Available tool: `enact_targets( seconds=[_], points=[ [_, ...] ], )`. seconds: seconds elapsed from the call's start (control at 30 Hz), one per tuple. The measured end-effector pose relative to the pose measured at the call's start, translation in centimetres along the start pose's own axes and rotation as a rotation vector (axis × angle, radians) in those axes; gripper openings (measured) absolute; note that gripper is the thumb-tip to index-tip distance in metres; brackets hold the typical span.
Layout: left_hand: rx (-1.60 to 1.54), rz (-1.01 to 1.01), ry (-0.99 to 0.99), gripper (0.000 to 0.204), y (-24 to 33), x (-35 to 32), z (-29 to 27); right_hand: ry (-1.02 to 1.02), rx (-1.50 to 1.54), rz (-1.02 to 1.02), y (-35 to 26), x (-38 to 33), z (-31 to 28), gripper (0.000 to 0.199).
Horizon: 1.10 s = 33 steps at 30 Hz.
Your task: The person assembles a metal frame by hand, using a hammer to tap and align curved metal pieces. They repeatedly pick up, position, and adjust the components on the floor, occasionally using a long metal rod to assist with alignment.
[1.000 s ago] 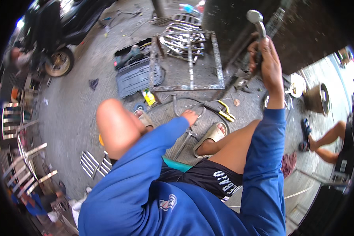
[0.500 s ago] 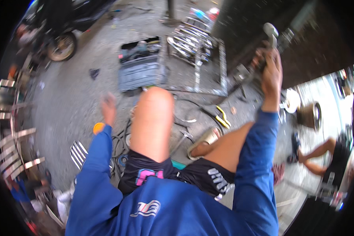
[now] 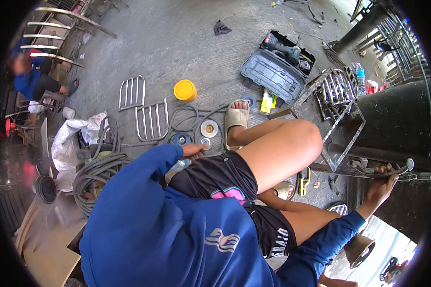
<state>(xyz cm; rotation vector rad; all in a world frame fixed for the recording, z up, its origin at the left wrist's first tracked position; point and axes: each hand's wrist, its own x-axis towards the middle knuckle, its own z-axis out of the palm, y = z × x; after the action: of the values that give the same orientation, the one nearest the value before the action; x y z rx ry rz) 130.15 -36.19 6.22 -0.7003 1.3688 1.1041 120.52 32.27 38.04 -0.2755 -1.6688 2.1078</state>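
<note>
My right hand [image 3: 382,185] is closed round a curved, shiny metal bar with a rounded knob [image 3: 409,164] at its end, beside a dark surface. My left hand [image 3: 194,150] is low by my thigh, its fingers stretched toward a small metal disc [image 3: 205,142]; whether they touch it I cannot tell. Beyond that lie a pale round disc with a tan centre [image 3: 209,128] and a blue-rimmed disc [image 3: 182,139]. Under my left forearm a clear bottle [image 3: 180,165] shows in part.
A grey toolbox [image 3: 273,74] stands open with a power drill [image 3: 278,48] inside. Barred metal frames [image 3: 151,119] lie near a yellow-lidded tub [image 3: 185,90]. Coiled grey hose [image 3: 88,184] is at left. A rectangular metal frame [image 3: 345,143] and yellow-handled pliers [image 3: 303,182] are at right. Another person [image 3: 31,79] sits far left.
My view has swung to the left. My left hand has come in from open floor to the discs beside my thigh. My right hand still holds the knobbed bar.
</note>
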Motion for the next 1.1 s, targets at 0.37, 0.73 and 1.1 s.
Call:
enact_targets(
  seconds=[0.37,0.73,1.1],
  points=[
    [0.885,0.484,0.472,0.048,9.5,-7.3,-3.3,-0.246,0.078,0.005,0.4,-2.0,8.5,0.056],
    [0.506,2.124,0.25,0.082,35.8,-26.4,21.3,-0.131,-0.103,-0.212,2.3,-5.8,25.2,0.043],
    [0.128,1.615,-0.304,0.03,44.6,-18.1,24.3,0.202,-1.043,0.293,29.1,-19.6,13.4,0.044]
  ],
)
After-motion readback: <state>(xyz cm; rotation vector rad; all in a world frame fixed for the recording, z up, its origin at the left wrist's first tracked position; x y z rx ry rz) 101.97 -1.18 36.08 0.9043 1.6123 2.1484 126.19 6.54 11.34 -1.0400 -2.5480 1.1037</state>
